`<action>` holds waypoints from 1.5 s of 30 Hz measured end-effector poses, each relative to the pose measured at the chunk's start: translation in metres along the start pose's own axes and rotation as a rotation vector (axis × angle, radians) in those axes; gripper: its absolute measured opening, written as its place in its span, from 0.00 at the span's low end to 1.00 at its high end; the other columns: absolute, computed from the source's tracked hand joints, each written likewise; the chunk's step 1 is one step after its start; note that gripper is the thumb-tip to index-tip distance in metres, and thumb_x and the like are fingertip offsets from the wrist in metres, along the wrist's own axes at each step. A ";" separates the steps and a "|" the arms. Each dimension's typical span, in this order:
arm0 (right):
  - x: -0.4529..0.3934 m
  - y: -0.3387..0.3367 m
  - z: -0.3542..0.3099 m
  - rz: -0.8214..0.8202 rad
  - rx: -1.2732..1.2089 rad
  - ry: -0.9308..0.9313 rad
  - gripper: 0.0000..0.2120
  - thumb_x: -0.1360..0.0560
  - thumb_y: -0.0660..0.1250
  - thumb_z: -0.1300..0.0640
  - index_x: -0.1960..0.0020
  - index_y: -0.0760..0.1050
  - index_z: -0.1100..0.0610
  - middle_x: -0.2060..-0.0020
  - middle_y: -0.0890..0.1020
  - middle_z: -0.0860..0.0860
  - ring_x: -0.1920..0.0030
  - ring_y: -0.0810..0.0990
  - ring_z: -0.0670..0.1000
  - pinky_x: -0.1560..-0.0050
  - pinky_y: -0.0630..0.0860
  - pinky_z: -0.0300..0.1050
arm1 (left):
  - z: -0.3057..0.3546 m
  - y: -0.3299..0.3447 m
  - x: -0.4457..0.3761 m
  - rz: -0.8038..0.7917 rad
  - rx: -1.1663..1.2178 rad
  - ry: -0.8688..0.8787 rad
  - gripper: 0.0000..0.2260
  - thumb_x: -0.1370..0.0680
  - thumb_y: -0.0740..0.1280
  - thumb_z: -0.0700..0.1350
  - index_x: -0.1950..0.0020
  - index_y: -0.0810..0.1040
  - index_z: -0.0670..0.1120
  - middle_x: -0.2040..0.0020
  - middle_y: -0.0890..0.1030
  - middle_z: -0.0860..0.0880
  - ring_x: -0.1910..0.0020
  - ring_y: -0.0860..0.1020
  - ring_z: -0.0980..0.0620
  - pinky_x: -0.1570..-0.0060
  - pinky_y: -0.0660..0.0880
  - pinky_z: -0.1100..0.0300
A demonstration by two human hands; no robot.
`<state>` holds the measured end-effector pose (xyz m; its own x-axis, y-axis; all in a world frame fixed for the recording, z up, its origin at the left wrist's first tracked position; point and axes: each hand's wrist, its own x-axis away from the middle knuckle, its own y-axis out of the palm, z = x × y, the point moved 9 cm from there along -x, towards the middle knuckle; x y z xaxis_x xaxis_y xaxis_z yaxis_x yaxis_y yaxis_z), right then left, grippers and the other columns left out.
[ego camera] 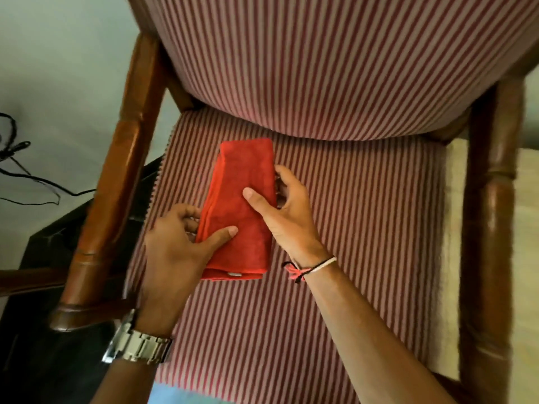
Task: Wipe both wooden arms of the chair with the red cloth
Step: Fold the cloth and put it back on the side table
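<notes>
A folded red cloth lies on the striped seat of a wooden armchair. My left hand grips the cloth's left edge, thumb on top and fingers curled under it. My right hand holds the cloth's right edge, thumb pressed on top and fingers tucked beneath. The chair's left wooden arm runs along the left side of the seat. The right wooden arm runs down the right side. Neither hand touches an arm.
The striped backrest rises behind the seat. A dark low table stands left of the chair, with thin black cables on the pale floor beyond it. A cream surface lies right of the chair.
</notes>
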<state>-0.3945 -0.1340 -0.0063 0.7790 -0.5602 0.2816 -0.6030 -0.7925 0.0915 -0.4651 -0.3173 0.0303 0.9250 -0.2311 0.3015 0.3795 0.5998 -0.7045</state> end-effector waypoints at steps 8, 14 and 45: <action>0.055 -0.194 -0.062 0.105 -0.001 -0.102 0.13 0.21 0.71 0.57 0.38 0.77 0.53 0.45 0.85 0.50 0.45 0.85 0.46 0.46 0.82 0.40 | 0.127 0.117 0.111 -0.122 0.113 0.104 0.25 0.39 0.76 0.65 0.49 0.76 0.55 0.57 0.83 0.55 0.61 0.84 0.58 0.69 0.79 0.65; 0.093 -0.332 -0.074 0.179 0.002 -0.049 0.15 0.21 0.71 0.58 0.35 0.77 0.56 0.42 0.85 0.52 0.42 0.85 0.48 0.41 0.83 0.44 | 0.202 0.211 0.190 -0.188 0.150 0.142 0.19 0.33 0.78 0.59 0.49 0.75 0.55 0.59 0.83 0.54 0.63 0.84 0.54 0.66 0.81 0.56; 0.159 -0.474 0.119 -0.554 1.429 0.075 0.36 0.15 0.57 0.54 0.17 0.38 0.61 0.17 0.39 0.58 0.16 0.41 0.59 0.16 0.50 0.55 | 0.176 0.476 0.263 -0.461 -0.962 0.376 0.34 0.18 0.56 0.58 0.17 0.41 0.53 0.23 0.59 0.38 0.32 0.69 0.43 0.35 0.73 0.50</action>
<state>0.0356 0.1237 -0.1185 0.8063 -0.1476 0.5728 0.4490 -0.4776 -0.7551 -0.0448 0.0418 -0.1129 0.5782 -0.5913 0.5622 0.3916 -0.4034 -0.8270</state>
